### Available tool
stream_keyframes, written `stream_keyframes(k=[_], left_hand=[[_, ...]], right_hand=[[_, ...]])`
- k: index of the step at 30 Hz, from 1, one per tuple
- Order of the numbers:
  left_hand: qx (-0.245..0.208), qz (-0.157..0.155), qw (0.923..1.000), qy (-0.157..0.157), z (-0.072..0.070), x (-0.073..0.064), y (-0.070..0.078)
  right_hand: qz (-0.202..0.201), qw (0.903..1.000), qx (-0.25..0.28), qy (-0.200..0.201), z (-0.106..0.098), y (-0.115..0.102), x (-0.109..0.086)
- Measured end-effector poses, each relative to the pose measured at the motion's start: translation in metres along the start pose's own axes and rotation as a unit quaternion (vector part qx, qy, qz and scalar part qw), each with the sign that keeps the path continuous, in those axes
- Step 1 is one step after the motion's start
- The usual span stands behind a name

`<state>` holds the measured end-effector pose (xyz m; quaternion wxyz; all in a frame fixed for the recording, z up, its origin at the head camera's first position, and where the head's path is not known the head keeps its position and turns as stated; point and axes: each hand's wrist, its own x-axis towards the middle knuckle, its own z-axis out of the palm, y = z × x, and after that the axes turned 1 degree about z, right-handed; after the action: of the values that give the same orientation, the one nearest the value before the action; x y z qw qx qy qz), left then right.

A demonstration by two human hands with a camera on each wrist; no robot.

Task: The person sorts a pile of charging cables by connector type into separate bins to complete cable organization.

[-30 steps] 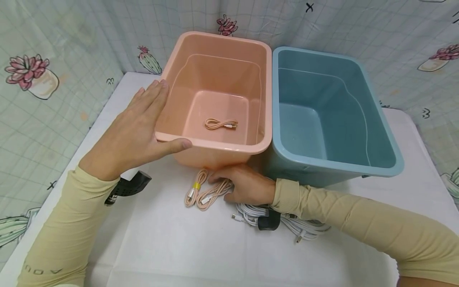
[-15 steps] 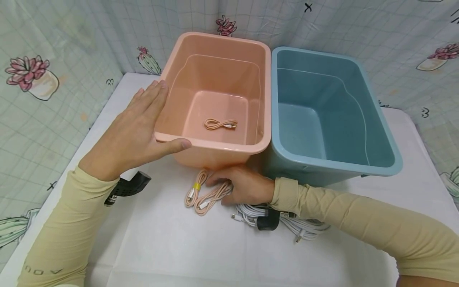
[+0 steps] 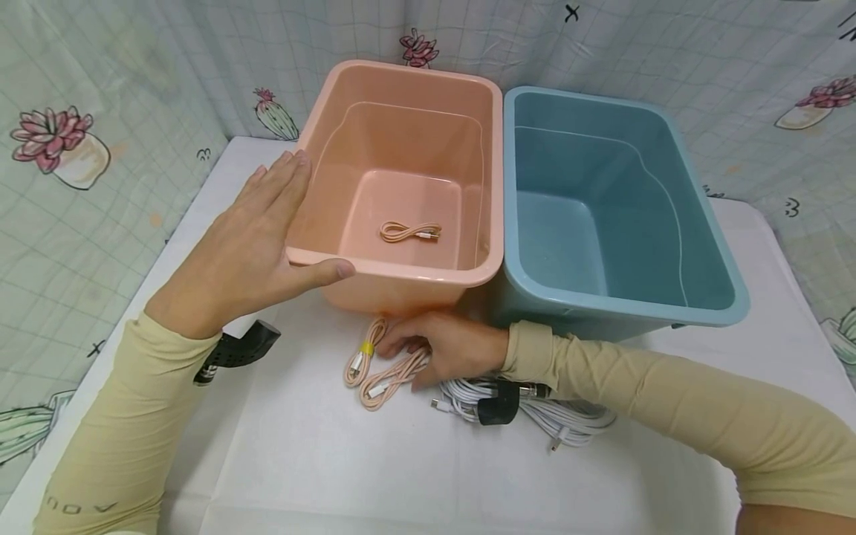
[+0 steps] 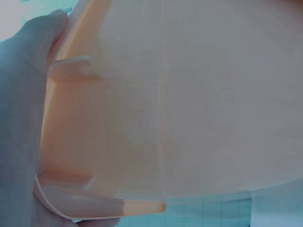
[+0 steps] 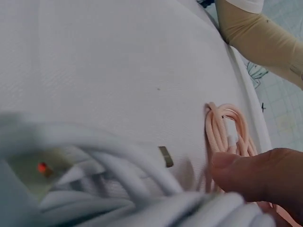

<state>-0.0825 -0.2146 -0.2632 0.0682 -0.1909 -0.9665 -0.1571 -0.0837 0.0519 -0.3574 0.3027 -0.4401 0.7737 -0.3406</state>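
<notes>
My left hand (image 3: 244, 241) lies along the left front corner of a pink plastic bin (image 3: 394, 276), fingers straight on the side rim and thumb over the front rim. In front of this bin, my right hand (image 3: 455, 345) pinches a coiled pink USB cable (image 3: 376, 395) between thumb and fingers on the table. Part of that coil is hidden under the hand; its thumb (image 5: 246, 172) presses on it in the right wrist view. Beside it lies another pink cable coil (image 3: 351, 373) with a yellow tie. One more pink cable (image 3: 398, 232) rests inside the pink bin.
A blue bin (image 3: 635, 306) stands against the pink one's right side. Several coiled white cables (image 3: 582, 429) lie under and beside my right wrist. A printed curtain (image 3: 154, 96) surrounds the white-covered table (image 3: 321, 461).
The pinched pink cable coil has shifted slightly toward the front of the table. My right fingers have curled further around its far end. The left hand stays on the rim.
</notes>
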Motion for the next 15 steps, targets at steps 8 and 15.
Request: stream_keyframes(k=[8,15], left_hand=[[-0.004,0.000,1.0000,0.001,0.0009,-0.0004,-0.0007],[-0.002,0.001,1.0000,0.004,0.0019,0.0002,-0.0014]], right_hand=[[-0.012,0.9990,-0.017,-0.039,-0.0035,0.0004,0.0057],[0.005,0.9980,-0.039,-0.050,-0.0038,0.0016,0.0085]])
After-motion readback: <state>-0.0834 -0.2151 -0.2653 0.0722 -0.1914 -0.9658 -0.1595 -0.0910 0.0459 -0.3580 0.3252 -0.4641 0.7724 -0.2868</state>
